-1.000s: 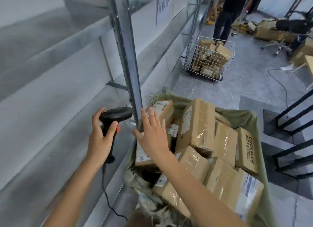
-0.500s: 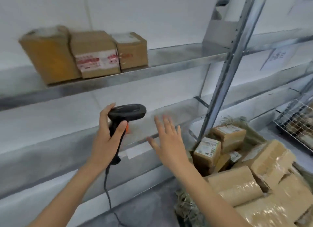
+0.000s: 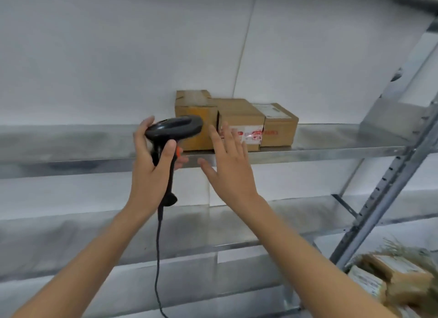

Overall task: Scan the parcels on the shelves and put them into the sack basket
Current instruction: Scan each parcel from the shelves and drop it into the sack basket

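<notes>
The left hand (image 3: 149, 168) grips a black corded handheld scanner (image 3: 174, 130), partly hiding three brown cardboard parcels (image 3: 239, 118) at the metal shelf (image 3: 331, 149) edge; the right hand (image 3: 231, 166) hovers spread.

The view is swinging up from the sack basket (image 3: 403, 277), now at the lower right corner, to the shelf (image 3: 320, 149). The 3 parcels (image 3: 239, 123) are now sitting centred, and the right hand (image 3: 231, 166) is rising with spread fingers toward them beside the scanner (image 3: 174, 128).
</notes>
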